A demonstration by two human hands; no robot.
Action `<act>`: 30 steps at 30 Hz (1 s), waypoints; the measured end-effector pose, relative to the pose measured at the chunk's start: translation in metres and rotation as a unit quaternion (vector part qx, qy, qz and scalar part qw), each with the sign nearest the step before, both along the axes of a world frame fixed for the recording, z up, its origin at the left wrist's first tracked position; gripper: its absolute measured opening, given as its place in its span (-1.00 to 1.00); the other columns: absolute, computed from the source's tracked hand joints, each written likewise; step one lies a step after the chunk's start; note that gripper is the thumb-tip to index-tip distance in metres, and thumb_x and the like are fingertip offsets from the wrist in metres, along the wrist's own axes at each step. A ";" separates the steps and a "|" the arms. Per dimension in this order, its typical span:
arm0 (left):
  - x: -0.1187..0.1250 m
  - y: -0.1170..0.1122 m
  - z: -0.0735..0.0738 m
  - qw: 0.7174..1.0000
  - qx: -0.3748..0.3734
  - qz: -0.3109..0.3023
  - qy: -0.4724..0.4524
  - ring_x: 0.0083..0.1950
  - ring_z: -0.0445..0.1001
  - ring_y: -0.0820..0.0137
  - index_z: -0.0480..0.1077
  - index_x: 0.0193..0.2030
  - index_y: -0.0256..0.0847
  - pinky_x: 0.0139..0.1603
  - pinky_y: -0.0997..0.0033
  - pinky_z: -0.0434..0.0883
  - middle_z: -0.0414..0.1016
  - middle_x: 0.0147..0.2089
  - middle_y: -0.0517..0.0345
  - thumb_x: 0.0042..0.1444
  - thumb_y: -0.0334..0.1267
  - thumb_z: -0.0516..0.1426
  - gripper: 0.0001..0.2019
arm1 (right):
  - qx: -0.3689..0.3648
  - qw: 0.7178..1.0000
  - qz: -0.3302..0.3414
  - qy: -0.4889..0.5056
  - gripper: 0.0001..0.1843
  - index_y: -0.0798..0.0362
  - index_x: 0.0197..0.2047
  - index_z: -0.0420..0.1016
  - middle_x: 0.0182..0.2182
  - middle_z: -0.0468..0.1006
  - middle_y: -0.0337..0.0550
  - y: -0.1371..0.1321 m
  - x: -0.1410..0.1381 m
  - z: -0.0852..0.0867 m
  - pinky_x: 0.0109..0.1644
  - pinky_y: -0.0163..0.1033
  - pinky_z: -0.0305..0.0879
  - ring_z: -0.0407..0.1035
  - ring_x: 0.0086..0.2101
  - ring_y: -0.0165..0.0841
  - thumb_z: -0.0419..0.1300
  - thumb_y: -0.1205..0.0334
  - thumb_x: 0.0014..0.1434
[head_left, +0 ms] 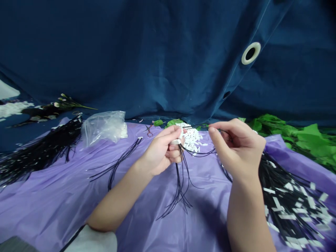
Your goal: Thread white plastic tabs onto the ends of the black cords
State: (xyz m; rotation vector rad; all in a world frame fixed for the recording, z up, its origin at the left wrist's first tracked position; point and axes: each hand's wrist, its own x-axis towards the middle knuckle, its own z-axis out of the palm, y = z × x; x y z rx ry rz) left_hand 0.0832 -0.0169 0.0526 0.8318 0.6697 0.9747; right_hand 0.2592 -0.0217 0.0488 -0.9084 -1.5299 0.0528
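Near the middle, my left hand (pixel 164 148) is closed on a small white plastic piece (pixel 175 141). Several thin black cords (pixel 181 189) hang from it, their loose ends spread over the purple sheet. My right hand (pixel 236 143), to the right, pinches black cords between thumb and forefinger. These cords (pixel 195 125) run nearly level across to the left fingertips, while others sag in a loop between the hands. Just behind the left hand lies a heap of small white pieces (pixel 193 140). Fingers partly hide where the cords meet the white piece.
Purple sheeting (pixel 147 217) covers the work surface. On the left are a black cord bundle (pixel 44 147), a clear plastic bag (pixel 103 127) and a smaller cord bunch (pixel 122 157). Scissors (pixel 149 131) lie behind. White-tagged black cords (pixel 291 203) and green leaves (pixel 307 138) are right; blue curtain (pixel 131 63) behind.
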 end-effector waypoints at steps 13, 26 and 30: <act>0.001 -0.008 0.004 0.999 0.022 0.019 0.026 -0.66 -0.19 0.66 0.24 -0.27 -0.17 -0.66 0.65 0.00 -0.05 -0.62 0.43 0.25 -0.19 0.07 -0.87 | 0.019 0.999 -0.020 -0.038 -0.95 0.09 -0.37 0.53 -0.59 0.23 -0.33 -0.006 -0.004 0.003 -0.55 -0.33 -0.01 0.07 -0.57 -0.55 0.26 0.39 0.12; 0.000 -0.008 0.004 0.998 0.056 0.013 0.034 -0.69 -0.19 0.67 0.22 -0.26 -0.16 -0.66 0.63 0.01 0.00 -0.62 0.44 0.24 -0.17 0.08 -0.86 | 0.071 0.986 -0.034 -0.144 -0.90 0.09 -0.31 0.46 -0.54 0.27 -0.32 -0.009 -0.003 0.007 -0.48 -0.34 0.10 0.10 -0.55 -0.55 0.21 0.47 0.14; 0.000 -0.009 0.004 0.997 0.064 0.013 0.040 -0.69 -0.18 0.67 0.20 -0.28 -0.15 -0.66 0.63 0.01 0.00 -0.63 0.44 0.23 -0.17 0.10 -0.84 | 0.091 0.980 -0.052 -0.171 -0.88 0.06 -0.29 0.47 -0.50 0.37 -0.28 -0.009 -0.003 0.004 -0.48 -0.35 0.15 0.13 -0.57 -0.55 0.21 0.46 0.14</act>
